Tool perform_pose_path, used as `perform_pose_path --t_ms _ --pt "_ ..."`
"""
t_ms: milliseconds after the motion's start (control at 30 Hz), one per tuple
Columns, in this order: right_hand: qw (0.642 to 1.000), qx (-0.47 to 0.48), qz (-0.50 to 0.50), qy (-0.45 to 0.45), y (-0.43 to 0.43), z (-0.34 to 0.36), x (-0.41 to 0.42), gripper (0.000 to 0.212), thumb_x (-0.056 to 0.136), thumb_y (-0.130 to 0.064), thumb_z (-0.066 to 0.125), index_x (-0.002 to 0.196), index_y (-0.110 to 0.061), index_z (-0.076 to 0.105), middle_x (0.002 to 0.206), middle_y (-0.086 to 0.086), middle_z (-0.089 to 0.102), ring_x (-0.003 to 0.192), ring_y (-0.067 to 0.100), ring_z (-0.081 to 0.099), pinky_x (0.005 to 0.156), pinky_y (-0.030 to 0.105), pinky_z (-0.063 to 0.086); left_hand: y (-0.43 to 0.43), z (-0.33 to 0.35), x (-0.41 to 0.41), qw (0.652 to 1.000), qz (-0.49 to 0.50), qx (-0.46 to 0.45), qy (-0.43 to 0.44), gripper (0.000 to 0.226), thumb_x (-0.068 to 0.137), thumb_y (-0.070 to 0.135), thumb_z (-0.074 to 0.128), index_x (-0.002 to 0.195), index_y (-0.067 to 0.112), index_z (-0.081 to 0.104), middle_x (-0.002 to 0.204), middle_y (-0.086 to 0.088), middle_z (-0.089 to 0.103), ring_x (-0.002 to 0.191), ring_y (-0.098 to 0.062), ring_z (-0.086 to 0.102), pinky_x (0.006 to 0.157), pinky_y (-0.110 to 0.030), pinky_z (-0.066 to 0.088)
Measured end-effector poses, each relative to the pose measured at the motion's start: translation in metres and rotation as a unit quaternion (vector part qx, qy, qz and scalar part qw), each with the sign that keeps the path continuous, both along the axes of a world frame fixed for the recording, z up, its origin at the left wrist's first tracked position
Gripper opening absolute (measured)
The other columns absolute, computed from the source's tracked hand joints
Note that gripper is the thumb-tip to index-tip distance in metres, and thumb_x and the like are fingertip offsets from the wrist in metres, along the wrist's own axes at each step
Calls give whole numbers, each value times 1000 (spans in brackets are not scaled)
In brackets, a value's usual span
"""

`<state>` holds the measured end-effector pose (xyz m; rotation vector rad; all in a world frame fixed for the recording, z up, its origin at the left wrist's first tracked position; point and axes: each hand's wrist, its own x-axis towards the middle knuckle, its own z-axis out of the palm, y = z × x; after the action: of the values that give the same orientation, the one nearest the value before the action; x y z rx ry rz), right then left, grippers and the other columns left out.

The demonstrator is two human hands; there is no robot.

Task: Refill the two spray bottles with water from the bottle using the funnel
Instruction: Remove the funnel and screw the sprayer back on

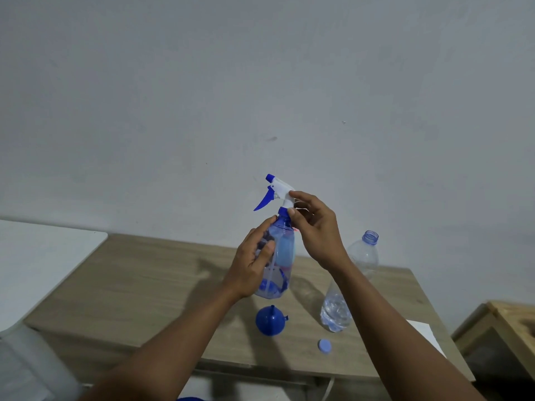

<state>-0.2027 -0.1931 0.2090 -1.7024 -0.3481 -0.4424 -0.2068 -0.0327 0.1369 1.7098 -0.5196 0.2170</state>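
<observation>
A pale wood-grain surface runs along a plain grey-white wall that fills the upper half of the view. A white board-like slab sits at the surface's left end, a white sheet lies at its right edge, and a wooden crate stands lower down beyond that edge. The spray bottle, clear blue with a white and blue trigger head, is upright over the middle of the surface; whether its base touches the wood cannot be told. The left hand is wrapped round the bottle's body from the left. The right hand pinches the blue collar at the neck between thumb and fingers, with the forefinger touching the white head above. Just in front of the spray bottle a blue funnel lies mouth-down on the surface, spout up. To its right stands an uncapped clear water bottle with water in its lower part, partly hidden behind the right forearm. Its blue cap lies on the wood nearby, closer to the front edge. Only one spray bottle is in view.
</observation>
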Motion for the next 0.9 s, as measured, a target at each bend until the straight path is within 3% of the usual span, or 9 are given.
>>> perform_pose_path --t_ms 133,267,367,567,733,900 --pt "999 -31 33 11 -4 -1 -1 32 101 -7 52 128 -20 64 113 4 69 101 28 65 86 41 60 2 0 0 1000 -4 -3 -5 49 98 37 45 146 34 41 137 5 55 123 -20 56 100 -44 53" --pt "996 -54 59 43 -8 2 0 36 102 -4 49 130 -21 63 125 4 68 112 18 66 95 37 57 2 -2 1 1000 -11 1 8 49 97 43 44 146 37 40 135 7 55 122 -19 56 97 -45 55" --pt "995 -53 71 48 -11 3 0 34 102 -5 50 130 -20 63 124 5 68 110 19 66 92 37 58 3 -3 3 1000 -3 9 1 49 96 45 45 144 40 41 133 5 55 119 -22 57 96 -44 55" --pt "991 -88 88 52 -16 3 3 35 101 -6 52 132 -18 63 123 7 66 105 21 67 91 42 58 5 -2 4 999 -5 22 -23 49 93 48 44 141 41 42 122 -2 55 109 -14 57 84 -16 52" --pt "986 -115 104 62 -18 12 6 38 100 -7 55 134 -21 61 125 5 65 110 23 65 94 43 57 6 -1 6 999 0 22 -46 53 94 47 43 144 33 42 113 -2 55 105 -11 57 82 -13 49" --pt "993 -93 76 18 -13 15 4 31 95 -6 63 120 -24 69 117 10 65 105 9 62 83 26 56 6 2 9 996 19 46 -69 54 95 50 43 146 36 41 112 1 53 104 -13 57 78 -18 52"
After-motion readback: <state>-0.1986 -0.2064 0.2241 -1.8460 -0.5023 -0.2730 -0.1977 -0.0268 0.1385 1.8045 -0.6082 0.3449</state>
